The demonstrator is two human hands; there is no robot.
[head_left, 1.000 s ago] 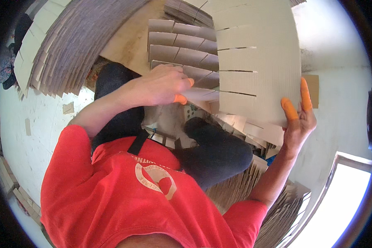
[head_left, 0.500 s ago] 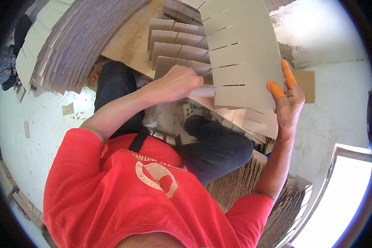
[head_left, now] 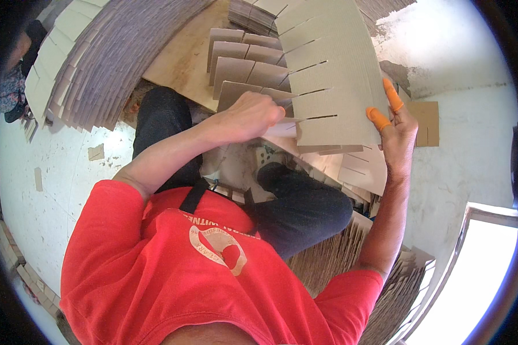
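A large cardboard sheet [head_left: 334, 75] with a row of slots along its left side stands tilted in front of me. My right hand [head_left: 398, 129], orange finger covers on its thumb and a finger, grips the sheet's right edge. Several smaller cardboard strips [head_left: 236, 68] stand upright in a row to the left, meeting the sheet at its slots. My left hand [head_left: 250, 118] is closed at the nearest strip [head_left: 282, 129], beside the lowest slots. Its fingertips, one with an orange cover, partly hide where strip and sheet meet.
A wooden board [head_left: 175, 69] lies under the strips. Tall cardboard stacks stand at the far left [head_left: 115, 63] and beside my right knee [head_left: 322, 259]. Slotted sheets [head_left: 365, 169] lie near my right forearm. Cardboard scraps [head_left: 96, 152] lie on the floor; another person's patterned clothing shows at left.
The large sheet has shifted slightly left, its right edge swinging inward with my right hand. My left hand has barely moved and stays closed by the nearest strip.
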